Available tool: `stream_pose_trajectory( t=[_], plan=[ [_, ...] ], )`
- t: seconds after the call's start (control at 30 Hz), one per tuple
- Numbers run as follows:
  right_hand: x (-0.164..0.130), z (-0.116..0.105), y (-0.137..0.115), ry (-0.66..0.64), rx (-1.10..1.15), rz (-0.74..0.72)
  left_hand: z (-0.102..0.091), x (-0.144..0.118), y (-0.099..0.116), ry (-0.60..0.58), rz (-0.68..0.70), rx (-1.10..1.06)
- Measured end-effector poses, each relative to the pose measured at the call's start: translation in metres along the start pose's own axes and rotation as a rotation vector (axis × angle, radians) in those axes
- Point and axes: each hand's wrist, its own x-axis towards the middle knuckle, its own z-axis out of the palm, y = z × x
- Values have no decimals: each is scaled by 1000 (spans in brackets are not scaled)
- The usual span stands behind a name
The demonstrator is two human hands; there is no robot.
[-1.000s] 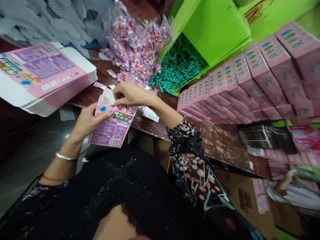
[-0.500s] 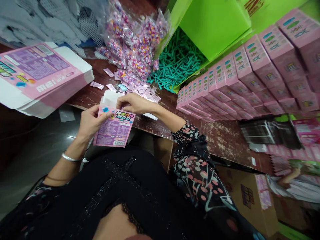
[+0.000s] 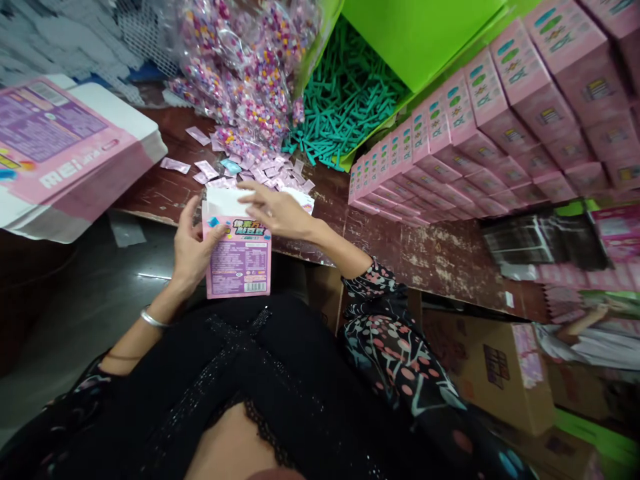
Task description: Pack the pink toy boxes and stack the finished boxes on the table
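Observation:
My left hand (image 3: 193, 243) grips a small pink printed box (image 3: 240, 257) by its left side and holds it upright above my lap, barcode at the bottom. Its white top flap (image 3: 225, 199) stands open. My right hand (image 3: 275, 210) rests across the box's upper right corner, fingers spread over the open top. Whether anything lies under those fingers I cannot tell. Small pink sachets (image 3: 260, 170) are scattered on the brown table (image 3: 430, 257) just behind the box.
A stack of flat pink cartons (image 3: 65, 153) lies at the left. Clear bags of coloured beads (image 3: 240, 73) are heaped at the back, beside teal sticks (image 3: 345, 107) in a green box (image 3: 415, 33). Rows of filled pink boxes (image 3: 480, 140) stand right. A brown carton (image 3: 500, 373) sits below.
The pink box has been turned from tilted to upright. My right hand has shifted from pinching at the opening to lying flat over the top.

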Motion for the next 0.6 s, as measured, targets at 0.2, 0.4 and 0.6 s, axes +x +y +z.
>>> stream_pose_trajectory(
  t=[0.2, 0.4, 0.6],
  plan=[
    [-51, 44, 26, 420, 375, 219, -1, -8, -3, -45, 106, -13],
    [-64, 119, 28, 606, 679, 286, 9, -22, -4, -146, 69, 32],
    [-65, 119, 27, 755, 642, 359, 9, -13, 0, -215, 113, 228]
  ],
)
